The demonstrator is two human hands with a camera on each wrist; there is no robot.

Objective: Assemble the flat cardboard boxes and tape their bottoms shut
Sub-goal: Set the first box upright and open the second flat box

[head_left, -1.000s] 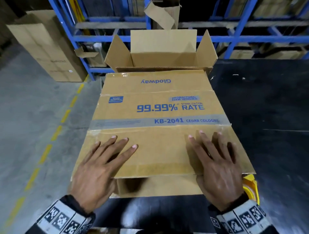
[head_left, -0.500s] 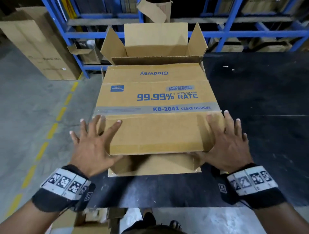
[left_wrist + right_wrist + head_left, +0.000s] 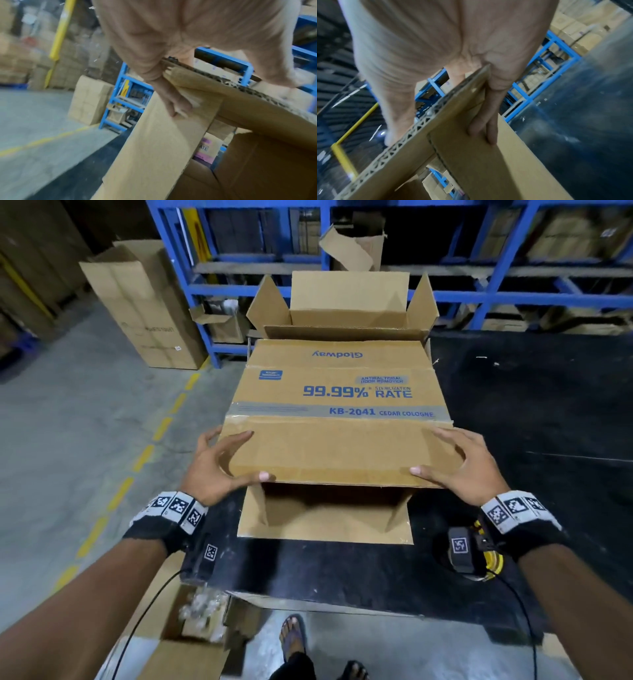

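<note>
A brown cardboard box [image 3: 342, 392] with blue print lies on its side on the black table [image 3: 531, 440], its open end facing me. My left hand [image 3: 219, 463] grips the left corner of the raised near flap [image 3: 335, 457], and my right hand [image 3: 469, 463] grips its right corner. Thumbs sit at the flap's near edge; the fingers [image 3: 175, 106] wrap over the corrugated edge onto the side panel [image 3: 154, 155]. In the right wrist view the fingers [image 3: 488, 121] press the side panel [image 3: 488, 169] likewise. A yellow tape dispenser [image 3: 493, 563] lies half hidden under my right wrist.
An upright open-topped box [image 3: 346, 302] stands just behind on the table. Blue racking [image 3: 479, 299] runs along the back. A tall carton [image 3: 147, 306] stands on the floor at left beside a yellow dashed line [image 3: 137, 463]. An open carton [image 3: 191, 628] sits below by my sandalled foot [image 3: 293, 635].
Both hands went from lying flat on the flap to holding its outer corners. The flap has lifted and the box's near end now gapes open.
</note>
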